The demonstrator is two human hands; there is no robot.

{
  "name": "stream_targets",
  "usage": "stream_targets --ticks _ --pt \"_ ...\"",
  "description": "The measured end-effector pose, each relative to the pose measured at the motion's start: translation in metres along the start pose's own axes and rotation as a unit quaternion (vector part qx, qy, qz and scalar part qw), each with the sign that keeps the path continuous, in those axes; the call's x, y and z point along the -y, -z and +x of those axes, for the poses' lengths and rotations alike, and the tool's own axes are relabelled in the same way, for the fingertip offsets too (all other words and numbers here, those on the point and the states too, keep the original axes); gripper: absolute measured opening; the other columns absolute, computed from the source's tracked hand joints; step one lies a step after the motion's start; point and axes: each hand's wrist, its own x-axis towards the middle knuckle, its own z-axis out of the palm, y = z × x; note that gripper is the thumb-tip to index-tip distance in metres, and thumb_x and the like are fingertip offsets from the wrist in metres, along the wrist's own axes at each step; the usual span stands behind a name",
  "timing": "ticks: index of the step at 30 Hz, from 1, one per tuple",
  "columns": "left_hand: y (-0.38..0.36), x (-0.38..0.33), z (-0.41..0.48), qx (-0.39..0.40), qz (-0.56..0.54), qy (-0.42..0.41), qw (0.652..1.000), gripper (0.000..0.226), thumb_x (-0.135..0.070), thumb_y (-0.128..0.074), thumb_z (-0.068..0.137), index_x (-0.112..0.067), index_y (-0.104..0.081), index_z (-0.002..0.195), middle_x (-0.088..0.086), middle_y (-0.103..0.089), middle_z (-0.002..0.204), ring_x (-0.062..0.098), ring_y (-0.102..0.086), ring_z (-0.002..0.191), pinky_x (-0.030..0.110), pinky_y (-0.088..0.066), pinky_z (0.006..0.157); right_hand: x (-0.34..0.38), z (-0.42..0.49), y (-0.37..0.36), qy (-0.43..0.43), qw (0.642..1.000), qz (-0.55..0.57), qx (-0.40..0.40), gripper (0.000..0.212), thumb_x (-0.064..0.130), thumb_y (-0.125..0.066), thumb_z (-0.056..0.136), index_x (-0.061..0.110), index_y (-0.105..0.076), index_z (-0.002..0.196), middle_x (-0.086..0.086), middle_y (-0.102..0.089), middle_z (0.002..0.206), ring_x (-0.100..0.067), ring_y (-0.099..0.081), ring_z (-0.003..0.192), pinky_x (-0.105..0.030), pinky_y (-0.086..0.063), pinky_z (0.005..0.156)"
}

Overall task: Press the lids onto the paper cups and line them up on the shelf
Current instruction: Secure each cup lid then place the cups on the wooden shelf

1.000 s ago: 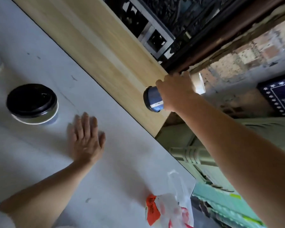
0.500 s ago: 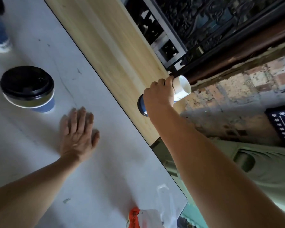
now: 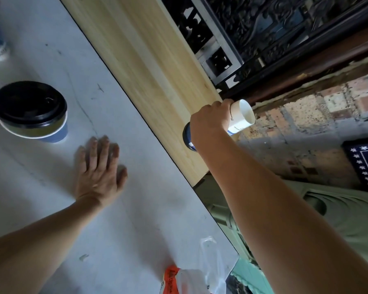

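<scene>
Head view: the right hand (image 3: 209,124) wraps round an open paper cup (image 3: 241,116), tipped sideways over the end of the wooden shelf (image 3: 140,60), mouth pointing two o'clock. Meanwhile the left hand (image 3: 100,168) lies flat, fingers straight, on the white table (image 3: 136,209); a lidded cup (image 3: 30,107) stands at its ten o'clock.

**Open Shelf, Crowded Edges**

The shelf (image 3: 140,60) lay bare from the frame's 11 o'clock edge down to the right hand (image 3: 208,126), which gripped a cup (image 3: 241,115) over the shelf's 4 o'clock end. A carved screen (image 3: 285,35) walled its 1 o'clock side. On the table (image 3: 136,209) the left hand (image 3: 98,168) lay flat. A lidded cup (image 3: 30,109) stood near at its 10 o'clock and a bag (image 3: 191,279) well apart at 5 o'clock, with bare tabletop between.
</scene>
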Motion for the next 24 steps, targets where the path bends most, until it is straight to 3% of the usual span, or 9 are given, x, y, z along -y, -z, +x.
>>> stream_targets --ticks 5,9,13,15,16,18,19,21,24 --pt "0.001 0.0 0.001 0.019 0.002 0.008 1.0 0.075 -0.046 -0.043 0.093 -0.005 -0.034 0.155 0.021 -0.012 0.168 0.044 -0.008 0.154 0.066 -0.013 0.12 0.004 -0.001 0.016 -0.052 0.996 -0.068 0.012 0.036 0.014 -0.07 0.078 0.007 -0.061 0.112 -0.023 -0.058 0.11 -0.047 -0.051 0.113 -0.06 -0.034 0.102" --pt "0.0 0.0 0.001 0.018 0.001 0.009 1.0 0.073 -0.046 -0.041 0.094 -0.006 -0.034 0.155 0.021 -0.013 0.168 0.044 -0.008 0.155 0.066 -0.012 0.121 0.004 -0.006 0.018 -0.065 0.979 -0.122 0.148 0.032 0.02 -0.065 0.074 0.011 -0.063 0.105 -0.021 -0.06 0.103 -0.046 -0.049 0.098 -0.063 -0.033 0.089" --pt "-0.002 0.001 0.0 0.014 0.004 0.004 1.0 0.074 -0.048 -0.04 0.095 -0.006 -0.032 0.156 0.02 -0.009 0.168 0.044 -0.007 0.155 0.066 -0.013 0.121 -0.002 -0.007 0.018 0.017 0.951 -0.055 0.304 0.049 0.041 -0.077 0.073 0.019 -0.062 0.114 -0.011 -0.062 0.116 -0.039 -0.052 0.105 -0.054 -0.035 0.096" --pt "-0.002 0.001 0.0 0.014 0.003 0.005 1.0 0.074 -0.048 -0.04 0.095 -0.007 -0.032 0.156 0.02 -0.009 0.169 0.044 -0.006 0.155 0.066 -0.012 0.121 -0.012 -0.001 0.019 0.083 0.913 0.065 0.395 0.073 0.061 -0.085 0.064 0.017 -0.062 0.118 -0.01 -0.067 0.116 -0.036 -0.065 0.103 -0.046 -0.048 0.096" --pt "-0.002 0.001 0.0 0.015 0.0 0.006 1.0 0.074 -0.047 -0.041 0.094 -0.007 -0.032 0.156 0.02 -0.009 0.168 0.044 -0.007 0.155 0.066 -0.012 0.121 -0.016 0.003 0.016 0.099 0.884 0.181 0.419 0.079 0.063 -0.089 0.058 0.015 -0.063 0.115 -0.01 -0.07 0.112 -0.033 -0.07 0.098 -0.043 -0.054 0.092" --pt "-0.003 0.001 0.0 0.018 0.002 0.008 1.0 0.074 -0.046 -0.041 0.094 -0.006 -0.033 0.156 0.02 -0.011 0.168 0.043 -0.007 0.155 0.066 -0.012 0.121 -0.016 0.006 0.007 0.079 0.794 0.434 0.418 0.083 0.057 -0.095 0.052 0.014 -0.064 0.115 -0.011 -0.071 0.111 -0.032 -0.071 0.098 -0.045 -0.057 0.09" --pt "-0.003 0.001 0.0 0.021 0.005 0.007 1.0 0.074 -0.047 -0.041 0.094 -0.007 -0.032 0.156 0.02 -0.011 0.168 0.043 -0.007 0.155 0.066 -0.012 0.121 -0.013 0.008 0.002 0.064 0.751 0.525 0.395 0.085 0.052 -0.096 0.052 0.013 -0.062 0.118 -0.012 -0.071 0.114 -0.033 -0.071 0.102 -0.048 -0.056 0.094" --pt "-0.003 0.002 0.001 0.026 0.006 0.007 1.0 0.075 -0.047 -0.04 0.094 -0.007 -0.03 0.157 0.02 -0.009 0.169 0.043 -0.005 0.155 0.065 -0.011 0.121 -0.005 0.014 -0.004 0.046 0.706 0.633 0.315 0.08 0.049 -0.095 0.056 0.013 -0.062 0.119 -0.012 -0.074 0.113 -0.033 -0.072 0.101 -0.051 -0.054 0.097" --pt "-0.003 0.002 0.0 0.03 0.002 0.007 1.0 0.077 -0.048 -0.04 0.094 -0.007 -0.029 0.157 0.019 -0.006 0.169 0.043 -0.003 0.155 0.066 -0.011 0.121 0.007 0.024 -0.008 -0.003 0.617 0.762 0.197 0.068 0.042 -0.093 0.064 0.016 -0.06 0.118 -0.003 -0.074 0.108 -0.023 -0.071 0.094 -0.044 -0.052 0.093"
